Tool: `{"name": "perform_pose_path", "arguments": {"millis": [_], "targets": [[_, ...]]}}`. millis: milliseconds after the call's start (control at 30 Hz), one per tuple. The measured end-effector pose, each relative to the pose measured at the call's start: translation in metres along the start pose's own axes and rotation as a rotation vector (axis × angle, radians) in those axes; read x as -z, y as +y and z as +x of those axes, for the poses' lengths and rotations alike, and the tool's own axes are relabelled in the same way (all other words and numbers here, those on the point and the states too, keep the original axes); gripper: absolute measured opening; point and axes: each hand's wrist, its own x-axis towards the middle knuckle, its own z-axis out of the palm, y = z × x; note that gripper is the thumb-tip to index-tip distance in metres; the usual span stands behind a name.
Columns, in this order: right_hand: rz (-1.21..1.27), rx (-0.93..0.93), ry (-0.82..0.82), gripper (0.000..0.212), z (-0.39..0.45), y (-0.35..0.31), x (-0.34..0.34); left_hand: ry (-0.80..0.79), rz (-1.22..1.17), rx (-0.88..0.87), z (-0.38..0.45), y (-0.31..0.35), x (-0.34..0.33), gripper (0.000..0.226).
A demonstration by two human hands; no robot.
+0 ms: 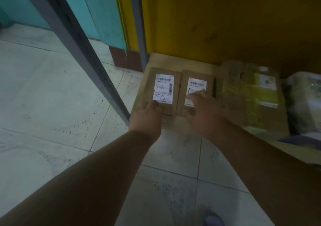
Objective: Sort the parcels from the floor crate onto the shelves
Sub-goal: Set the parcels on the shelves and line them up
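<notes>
Two small brown cardboard parcels with white labels lie side by side on the low bottom shelf (pixel 194 64). My left hand (pixel 147 118) touches the near edge of the left parcel (pixel 163 79), whose label bears a handwritten 8. My right hand (pixel 203 111) lies with spread fingers on the right parcel (pixel 196 79), covering the lower part of its label. Neither hand is curled round a parcel.
A larger parcel (pixel 251 95) wrapped in yellowish plastic sits to the right, with another wrapped bundle (pixel 305 100) beyond it. A grey shelf post (pixel 83 52) slants down at left and a second post (pixel 139 25) stands behind. Tiled floor (pixel 52 104) lies below; a yellow wall backs the shelf.
</notes>
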Motion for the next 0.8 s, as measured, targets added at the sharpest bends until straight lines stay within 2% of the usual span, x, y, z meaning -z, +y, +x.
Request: {"name": "perform_pose_path", "arguments": {"millis": [167,300,533,600,733,800], "targets": [[-0.025,0.079,0.058,0.05,0.04,0.019,-0.036,0.047,-0.016,-0.04,0.033,-0.014,-0.033,0.049],[-0.038,0.181,-0.025,0.048,0.053,0.009,-0.067,0.044,0.018,-0.075,0.03,-0.024,-0.037,0.045],[-0.109,0.192,-0.059,0.038,0.06,0.001,-0.084,-0.015,-0.041,-0.062,0.031,-0.031,-0.028,0.052],[-0.104,0.154,-0.038,0.035,0.058,0.002,-0.085,-0.022,-0.014,-0.057,0.031,-0.03,-0.028,0.05],[-0.128,-0.045,0.08,0.043,0.041,0.025,-0.075,0.051,-0.045,-0.112,0.029,-0.017,-0.026,0.039],[-0.152,-0.132,0.008,0.047,0.034,0.042,-0.069,0.065,-0.062,-0.218,0.032,0.0,-0.023,0.039]]}}
